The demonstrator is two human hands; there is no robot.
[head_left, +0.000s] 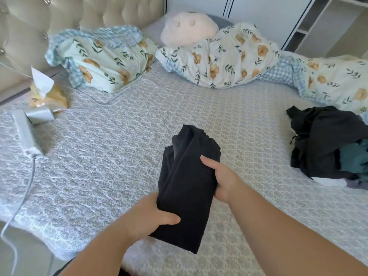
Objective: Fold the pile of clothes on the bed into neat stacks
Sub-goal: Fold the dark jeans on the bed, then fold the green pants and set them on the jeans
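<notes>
Both hands [151, 216] grip black garment [187, 188]; clothes pile [326, 144] right.

The fingers of both hands lie hidden under the folded black garment [189, 188] — only the thumbs show on top. The heap of dark, teal and white clothes [328, 144] runs off the right edge, so its full extent cannot be told. The white cable [20, 206] leaves the left edge — its end unseen. The tissue pack [45, 94] print is too blurred to read.

Bed [119, 156]; clothes pile [326, 148]; pillow [105, 60]; duvet [229, 56]
</notes>
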